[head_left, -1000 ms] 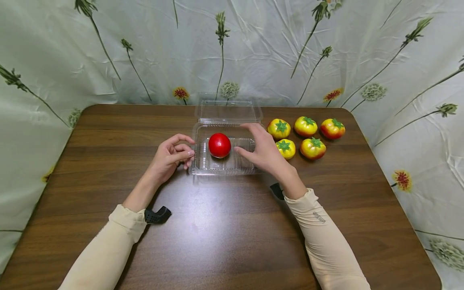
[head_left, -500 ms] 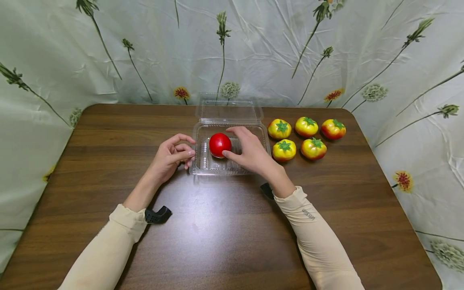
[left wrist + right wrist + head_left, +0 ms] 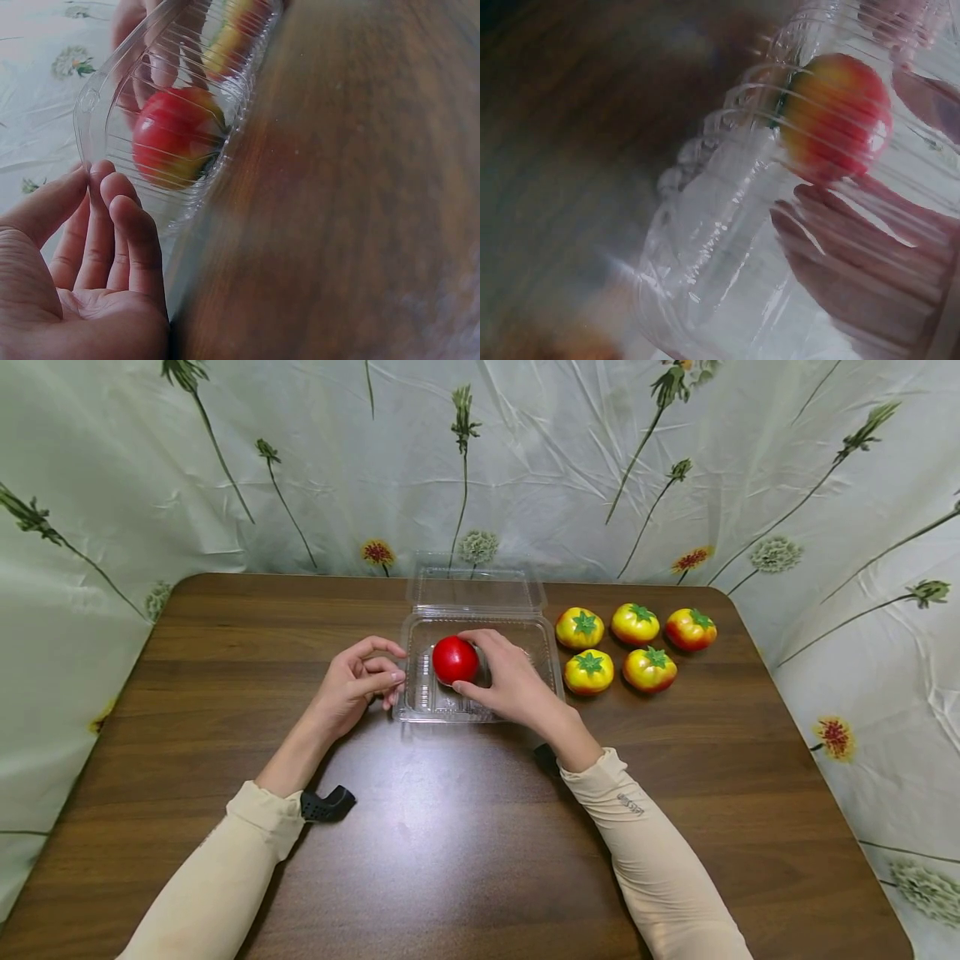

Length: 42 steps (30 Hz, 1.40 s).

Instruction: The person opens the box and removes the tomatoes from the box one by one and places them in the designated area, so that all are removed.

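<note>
A glossy tomato (image 3: 454, 660), probably artificial, lies red side up in the clear plastic container (image 3: 420, 714). The wrist views show its yellow lower part and green leaves underneath. My right hand (image 3: 510, 681) reaches in from the right and holds it, thumb at the near side and fingers at the far side. Through the ribbed wall, the right wrist view shows those fingers (image 3: 832, 217) against the tomato. At the container's left edge, my left hand (image 3: 356, 681) pinches the rim between thumb and fingertips, plainly seen in the left wrist view (image 3: 94, 169).
Several yellow-red tomatoes (image 3: 649, 669) with green leaves up stand right of the container. Its hinged lid (image 3: 477, 587) is raised at the back, near the far edge of the brown table (image 3: 300, 585). A flower-printed cloth (image 3: 330, 460) hangs behind.
My right hand has moved left across the container until its thumb and fingers lie round the tomato. The left hand stays at the rim, and the tomato has kept its place.
</note>
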Each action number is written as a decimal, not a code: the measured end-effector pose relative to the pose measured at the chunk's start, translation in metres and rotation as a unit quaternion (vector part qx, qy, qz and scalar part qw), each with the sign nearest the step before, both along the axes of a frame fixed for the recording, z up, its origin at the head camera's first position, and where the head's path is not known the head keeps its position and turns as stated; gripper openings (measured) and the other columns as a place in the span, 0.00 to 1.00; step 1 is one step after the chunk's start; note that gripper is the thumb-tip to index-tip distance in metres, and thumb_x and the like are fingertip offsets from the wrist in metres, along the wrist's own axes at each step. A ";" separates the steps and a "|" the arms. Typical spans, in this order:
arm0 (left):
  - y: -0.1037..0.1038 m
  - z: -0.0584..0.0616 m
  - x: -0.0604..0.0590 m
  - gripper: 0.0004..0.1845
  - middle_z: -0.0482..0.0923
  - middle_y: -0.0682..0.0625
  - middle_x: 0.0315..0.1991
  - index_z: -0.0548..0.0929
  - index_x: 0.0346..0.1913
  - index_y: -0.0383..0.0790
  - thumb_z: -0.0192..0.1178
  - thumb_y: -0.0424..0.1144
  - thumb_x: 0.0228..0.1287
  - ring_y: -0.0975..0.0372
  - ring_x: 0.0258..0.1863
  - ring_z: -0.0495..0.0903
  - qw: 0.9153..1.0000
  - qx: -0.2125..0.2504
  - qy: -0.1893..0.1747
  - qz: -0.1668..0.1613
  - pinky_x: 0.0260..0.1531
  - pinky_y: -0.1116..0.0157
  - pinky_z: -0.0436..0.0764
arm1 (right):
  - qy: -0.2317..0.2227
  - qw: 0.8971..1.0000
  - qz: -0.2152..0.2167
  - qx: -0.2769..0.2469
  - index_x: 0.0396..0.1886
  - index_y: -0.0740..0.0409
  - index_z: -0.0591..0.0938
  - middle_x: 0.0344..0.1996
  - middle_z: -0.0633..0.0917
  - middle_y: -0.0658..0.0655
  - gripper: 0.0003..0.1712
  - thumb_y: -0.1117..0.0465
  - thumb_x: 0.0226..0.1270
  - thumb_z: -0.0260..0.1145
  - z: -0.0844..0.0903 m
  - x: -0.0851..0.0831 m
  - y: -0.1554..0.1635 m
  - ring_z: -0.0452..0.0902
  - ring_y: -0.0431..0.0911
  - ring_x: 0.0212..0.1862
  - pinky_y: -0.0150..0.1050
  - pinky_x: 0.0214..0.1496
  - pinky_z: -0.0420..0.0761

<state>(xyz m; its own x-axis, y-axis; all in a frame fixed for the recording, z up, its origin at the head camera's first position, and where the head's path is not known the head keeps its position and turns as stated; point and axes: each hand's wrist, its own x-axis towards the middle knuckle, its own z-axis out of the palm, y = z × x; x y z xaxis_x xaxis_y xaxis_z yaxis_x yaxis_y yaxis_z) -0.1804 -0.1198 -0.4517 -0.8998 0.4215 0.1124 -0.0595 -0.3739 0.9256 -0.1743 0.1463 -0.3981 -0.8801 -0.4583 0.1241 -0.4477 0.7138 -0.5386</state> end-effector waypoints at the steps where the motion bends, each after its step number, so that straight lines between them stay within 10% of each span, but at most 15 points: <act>1: 0.000 0.000 0.000 0.14 0.82 0.42 0.26 0.72 0.52 0.27 0.57 0.19 0.65 0.56 0.19 0.77 1.000 0.000 0.001 0.000 0.18 0.68 0.80 | 0.001 1.000 0.002 -0.001 0.66 0.56 0.71 0.64 0.75 0.54 0.37 0.49 0.61 0.72 0.000 0.000 -0.001 0.71 0.49 0.65 0.52 0.66 0.71; 42: -0.001 -0.001 0.000 0.14 0.82 0.43 0.26 0.72 0.52 0.28 0.57 0.19 0.65 0.57 0.19 0.77 1.000 0.003 0.005 0.000 0.18 0.69 0.79 | 0.041 0.999 0.013 -0.007 0.64 0.48 0.76 0.56 0.72 0.56 0.38 0.55 0.49 0.74 0.002 0.006 -0.005 0.74 0.49 0.53 0.45 0.53 0.82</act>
<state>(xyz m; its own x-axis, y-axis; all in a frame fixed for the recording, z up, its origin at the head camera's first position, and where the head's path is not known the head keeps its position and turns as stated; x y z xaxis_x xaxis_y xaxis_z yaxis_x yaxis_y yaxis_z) -0.1805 -0.1207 -0.4525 -0.8983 0.4216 0.1240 -0.0504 -0.3792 0.9239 -0.1683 0.1417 -0.3961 -0.8540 -0.4791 0.2028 -0.5099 0.6935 -0.5089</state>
